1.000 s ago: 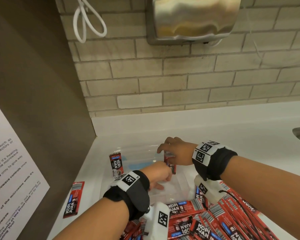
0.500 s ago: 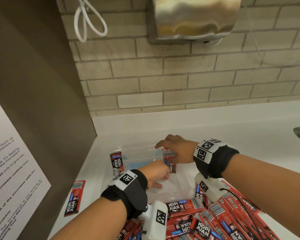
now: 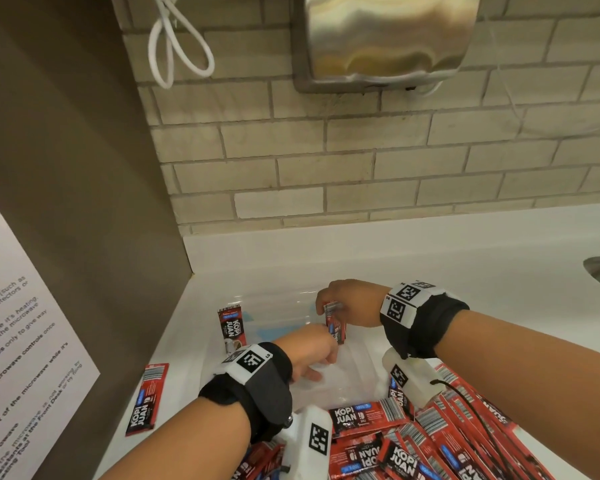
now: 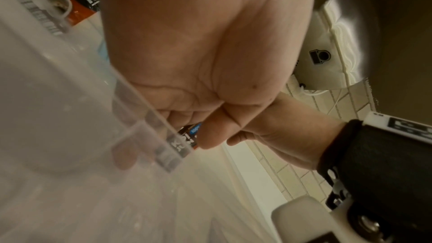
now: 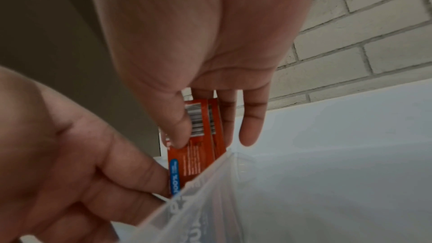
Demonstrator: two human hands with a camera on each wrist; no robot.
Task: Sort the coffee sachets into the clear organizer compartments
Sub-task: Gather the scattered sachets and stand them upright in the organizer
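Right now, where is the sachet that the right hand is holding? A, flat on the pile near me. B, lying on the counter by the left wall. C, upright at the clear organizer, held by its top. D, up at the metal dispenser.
C: the right hand pinches the top of an upright sachet at the clear organizer.

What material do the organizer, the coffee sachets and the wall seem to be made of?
The organizer looks like clear, glossy hard plastic: the counter shows through its walls. The sachets seem to be thin printed plastic or foil film with a slight sheen; which one, I cannot tell. The wall looks like matte beige brick or brick-shaped tile with grey joints.
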